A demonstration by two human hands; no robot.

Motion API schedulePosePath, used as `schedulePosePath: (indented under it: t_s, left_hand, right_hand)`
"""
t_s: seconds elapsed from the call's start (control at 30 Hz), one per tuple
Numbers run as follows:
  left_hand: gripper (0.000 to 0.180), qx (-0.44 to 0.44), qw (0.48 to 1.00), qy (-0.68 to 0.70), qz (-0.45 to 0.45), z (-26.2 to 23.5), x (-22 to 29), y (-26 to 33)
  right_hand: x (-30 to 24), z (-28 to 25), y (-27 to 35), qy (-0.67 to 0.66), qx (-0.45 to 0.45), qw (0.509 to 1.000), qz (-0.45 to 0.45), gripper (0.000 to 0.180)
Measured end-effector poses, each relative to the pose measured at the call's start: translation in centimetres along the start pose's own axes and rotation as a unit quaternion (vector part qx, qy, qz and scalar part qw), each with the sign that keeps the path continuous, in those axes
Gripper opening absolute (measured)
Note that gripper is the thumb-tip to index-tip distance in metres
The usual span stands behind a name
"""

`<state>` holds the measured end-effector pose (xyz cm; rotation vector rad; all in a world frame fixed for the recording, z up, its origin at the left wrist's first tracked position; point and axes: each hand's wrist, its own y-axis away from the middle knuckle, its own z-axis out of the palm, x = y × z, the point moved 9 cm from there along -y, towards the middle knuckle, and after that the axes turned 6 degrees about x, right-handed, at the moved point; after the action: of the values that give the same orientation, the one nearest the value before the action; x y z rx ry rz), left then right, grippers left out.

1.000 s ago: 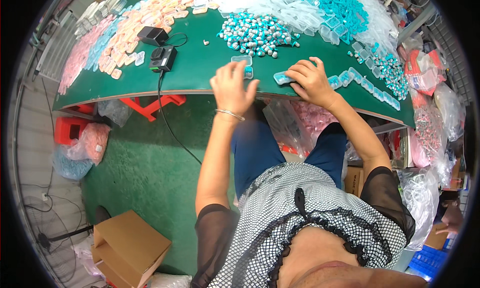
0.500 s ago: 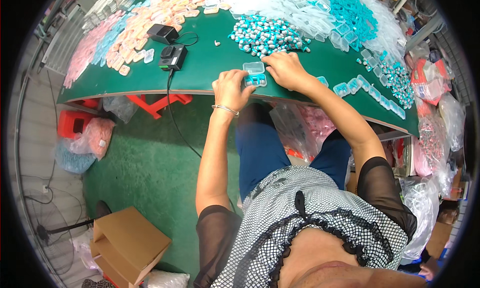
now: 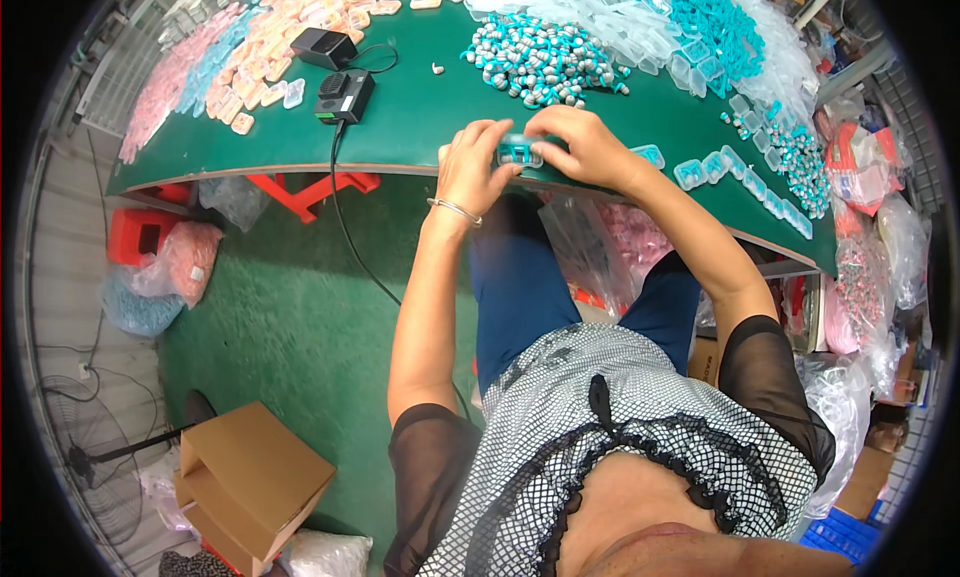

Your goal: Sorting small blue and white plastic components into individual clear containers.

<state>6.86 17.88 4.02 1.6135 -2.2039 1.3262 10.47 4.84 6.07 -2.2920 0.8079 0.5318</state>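
Between my two hands, close to the table's near edge, is a small clear plastic case (image 3: 519,154) with teal pieces inside. My left hand (image 3: 468,165) grips its left side, thumb at the near side. The fingers of my right hand (image 3: 580,143) are bent over its right side and its lid, which looks folded down, though blur and fingers hide how far. Beyond my hands lies a heap of small teal-and-grey parts (image 3: 545,59). Another clear case with teal in it (image 3: 650,156) lies just past my right wrist.
A row of filled clear cases (image 3: 745,180) runs along the table's right side. Farther back are piles of clear cases (image 3: 560,5), teal pieces (image 3: 712,32) and orange cases (image 3: 310,15). Two black boxes (image 3: 343,97) with a cable stand at left. A cardboard box (image 3: 255,477) sits on the floor.
The case's lid stood open, laid back away from me; now it is folded over toward the base. My right hand has come nearer, onto the case, while my left hand keeps its hold.
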Motion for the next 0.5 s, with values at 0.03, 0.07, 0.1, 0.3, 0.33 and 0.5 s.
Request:
schedulePosePath:
  t_s: [0.03, 0.07, 0.1, 0.3, 0.33, 0.5]
  left_hand:
    - [0.060, -0.008, 1.000, 0.011, 0.018, 0.2, -0.2, 0.1]
    - [0.059, -0.016, 0.999, 0.021, 0.036, 0.4, -0.2, 0.4]
    - [0.059, -0.017, 0.999, 0.022, 0.037, 0.7, -0.1, 0.4]
    - [0.045, 0.067, 0.996, 0.051, -0.036, 0.1, -0.7, 1.0]
    - [0.045, 0.083, 0.996, 0.005, -0.027, -0.1, -0.5, 1.4]
    - [0.039, 0.158, 0.984, -0.078, -0.008, -0.6, 0.7, 2.6]
  right_hand:
    - [-1.4, 0.0, 0.4, 0.020, 0.013, 0.998, -0.061, 0.031]
    - [-2.9, 0.0, 0.9, 0.040, 0.026, 0.991, -0.121, 0.035]
    - [-3.0, 0.2, 1.1, 0.055, 0.021, 0.992, -0.108, 0.041]
    - [-1.8, 0.5, 1.6, 0.091, 0.058, 0.991, -0.075, 0.047]
    - [-1.8, 0.6, 1.7, 0.091, 0.059, 0.991, -0.075, 0.047]
    - [-1.8, 0.7, 1.8, 0.094, 0.070, 0.990, -0.074, 0.047]
